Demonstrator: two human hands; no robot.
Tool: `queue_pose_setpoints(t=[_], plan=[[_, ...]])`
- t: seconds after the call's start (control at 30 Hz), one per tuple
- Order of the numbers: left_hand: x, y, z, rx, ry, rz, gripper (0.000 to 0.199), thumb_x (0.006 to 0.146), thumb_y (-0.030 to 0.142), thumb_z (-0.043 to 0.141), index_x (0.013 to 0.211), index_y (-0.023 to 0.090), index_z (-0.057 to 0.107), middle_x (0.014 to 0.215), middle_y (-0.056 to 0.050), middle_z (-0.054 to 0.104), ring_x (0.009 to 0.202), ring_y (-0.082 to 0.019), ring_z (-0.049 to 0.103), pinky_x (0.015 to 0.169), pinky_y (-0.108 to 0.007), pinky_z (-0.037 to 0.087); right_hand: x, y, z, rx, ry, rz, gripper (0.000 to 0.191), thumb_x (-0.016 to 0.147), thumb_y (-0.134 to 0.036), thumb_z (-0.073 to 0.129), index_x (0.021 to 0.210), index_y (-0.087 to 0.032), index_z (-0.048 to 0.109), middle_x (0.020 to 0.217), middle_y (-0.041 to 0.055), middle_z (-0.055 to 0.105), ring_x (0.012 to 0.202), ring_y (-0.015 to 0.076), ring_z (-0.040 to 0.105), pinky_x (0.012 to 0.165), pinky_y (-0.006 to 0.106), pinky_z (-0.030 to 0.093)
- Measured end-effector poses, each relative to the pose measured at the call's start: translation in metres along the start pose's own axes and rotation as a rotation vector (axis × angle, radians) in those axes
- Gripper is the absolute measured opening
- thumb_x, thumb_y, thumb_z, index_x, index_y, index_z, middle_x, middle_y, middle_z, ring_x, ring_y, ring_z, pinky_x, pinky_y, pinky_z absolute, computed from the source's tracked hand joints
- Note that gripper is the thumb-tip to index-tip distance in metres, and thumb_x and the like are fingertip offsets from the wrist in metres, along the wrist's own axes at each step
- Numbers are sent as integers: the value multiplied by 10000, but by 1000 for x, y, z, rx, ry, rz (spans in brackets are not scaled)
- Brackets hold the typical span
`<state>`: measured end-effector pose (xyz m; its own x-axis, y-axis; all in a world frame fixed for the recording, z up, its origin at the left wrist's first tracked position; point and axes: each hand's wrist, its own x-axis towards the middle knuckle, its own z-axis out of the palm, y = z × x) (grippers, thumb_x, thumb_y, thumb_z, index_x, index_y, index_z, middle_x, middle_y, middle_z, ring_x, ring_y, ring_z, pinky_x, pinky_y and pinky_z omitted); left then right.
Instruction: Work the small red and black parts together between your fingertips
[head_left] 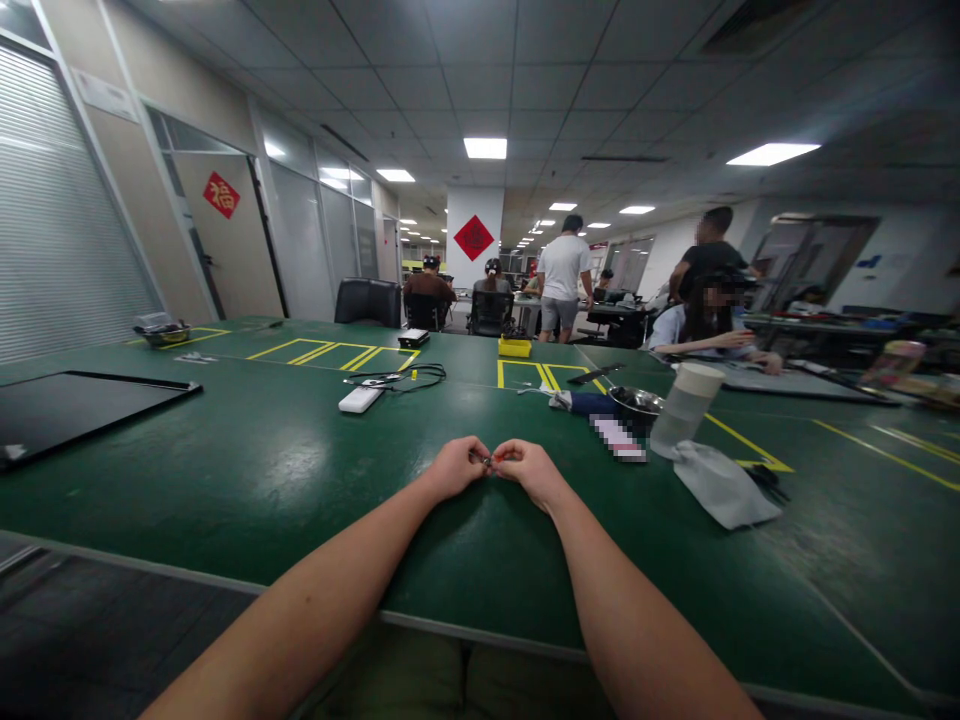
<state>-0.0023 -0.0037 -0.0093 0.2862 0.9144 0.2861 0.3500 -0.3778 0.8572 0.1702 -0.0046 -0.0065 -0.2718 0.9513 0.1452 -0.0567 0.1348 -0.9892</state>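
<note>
My left hand point(455, 468) and my right hand point(527, 470) meet above the middle of the green table point(315, 490). Between their fingertips is a tiny metallic-looking item point(487, 462), with a bit of red beside the right fingers. It is too small to name. Both hands are closed in a pinch around it, the left on its left side and the right on its right. The palms and some fingers are hidden from view.
A white power bank point(361, 398) with black cables lies beyond my hands. To the right are a metal bowl point(636, 402), a translucent cylinder point(686, 408) and a white pouch point(724, 484). A black tray point(90, 405) lies left. A person point(709, 320) sits across at the right.
</note>
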Motion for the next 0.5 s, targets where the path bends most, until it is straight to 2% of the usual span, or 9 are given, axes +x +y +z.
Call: queue_pose_setpoints(t=[0.3,0.5], plan=[[1,-4,0,-6,-27,-20,135,672,150,650,798,154,601,725,-35,690,665,-150,644,580,-219,461,3,5,-2,-15,-8,-2,224,559,-165,725,757,-137,624,694,21,665,658,156,643,643,277,512],[0,-3,-1,-5,-31,-11,124,680,158,652,791,158,596,723,-32,689,665,-150,643,578,-221,464,-1,0,0,-15,-15,22,216,587,-187,729,770,-136,625,700,28,670,670,157,650,674,287,512]])
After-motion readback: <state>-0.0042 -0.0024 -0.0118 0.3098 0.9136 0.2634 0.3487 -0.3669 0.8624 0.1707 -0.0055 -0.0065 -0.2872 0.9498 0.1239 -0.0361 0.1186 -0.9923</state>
